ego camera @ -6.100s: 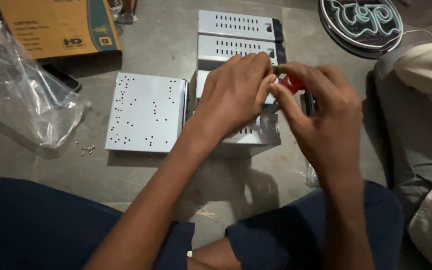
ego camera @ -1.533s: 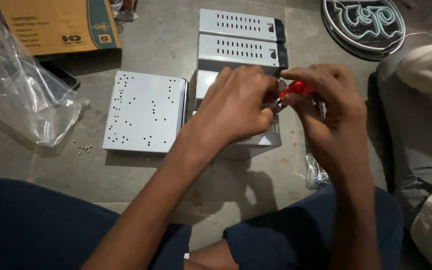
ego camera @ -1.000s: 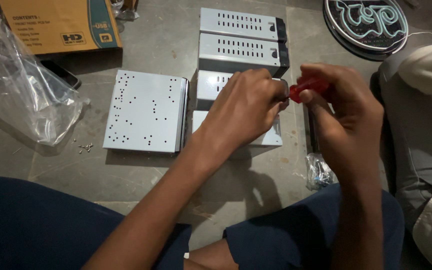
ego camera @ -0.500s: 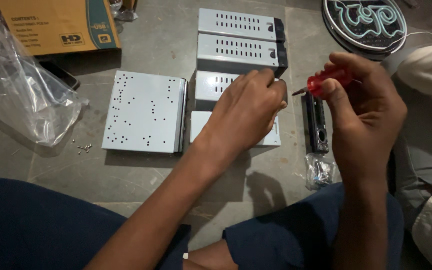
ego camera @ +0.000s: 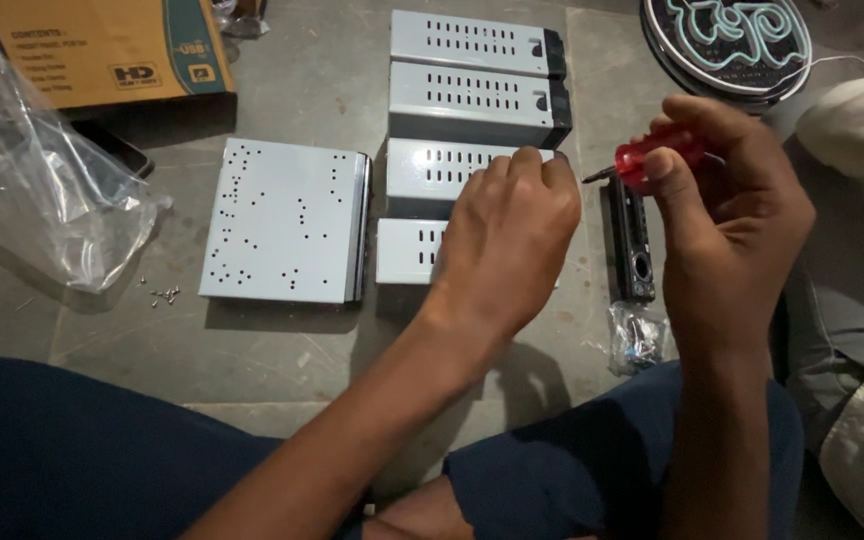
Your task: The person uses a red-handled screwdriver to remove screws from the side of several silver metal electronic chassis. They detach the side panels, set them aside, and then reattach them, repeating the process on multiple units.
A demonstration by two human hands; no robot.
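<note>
Red-handled screwdriver (ego camera: 652,160), roughly level, tip leftward

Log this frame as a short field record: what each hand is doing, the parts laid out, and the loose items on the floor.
left hand: left hand resting on the slotted grey metal cases
right hand: right hand holding a red-handled screwdriver, raised off the work
parts: two more slotted grey cases behind; flat perforated grey metal cover beside them; black faceplate panel
loose items: small screws; clear plastic bag; small clear packet of hardware
surface: grey concrete floor
</note>
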